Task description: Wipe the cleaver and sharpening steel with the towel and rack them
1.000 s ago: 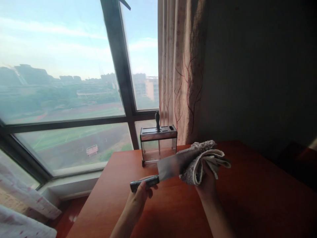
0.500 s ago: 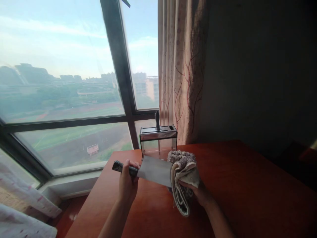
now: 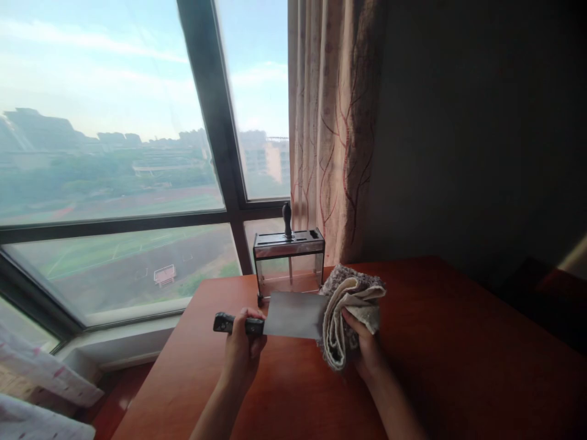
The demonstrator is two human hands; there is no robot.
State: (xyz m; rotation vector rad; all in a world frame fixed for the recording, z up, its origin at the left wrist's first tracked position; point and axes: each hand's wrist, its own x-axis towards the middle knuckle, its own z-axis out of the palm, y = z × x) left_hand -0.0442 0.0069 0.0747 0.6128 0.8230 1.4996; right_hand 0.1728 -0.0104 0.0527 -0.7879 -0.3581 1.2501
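Note:
My left hand [image 3: 244, 342] is closed round the black handle of a cleaver [image 3: 293, 315], whose broad grey blade points right above the table. Folded over the blade's far end is a grey and cream cloth [image 3: 351, 318], which hides that end. My right hand [image 3: 367, 345] grips the cloth from the right, thumb on top; its other fingers are mostly hidden under the folds. Just behind the blade stands a knife block [image 3: 288, 247] with clear sides and a dark slotted top. One knife with a black handle [image 3: 287, 221] stands upright in it.
The reddish-brown wooden table [image 3: 183, 379] spreads under both hands and off to the right. Beyond its far edge hangs a patterned curtain [image 3: 339, 122]. A large window with a dark frame [image 3: 215, 122] is on the left, with white fabric [image 3: 41, 373] at lower left.
The cloth and my right hand have shifted right and slightly up toward the blade's tip. The cleaver has turned to lie more level. The view has moved slightly.

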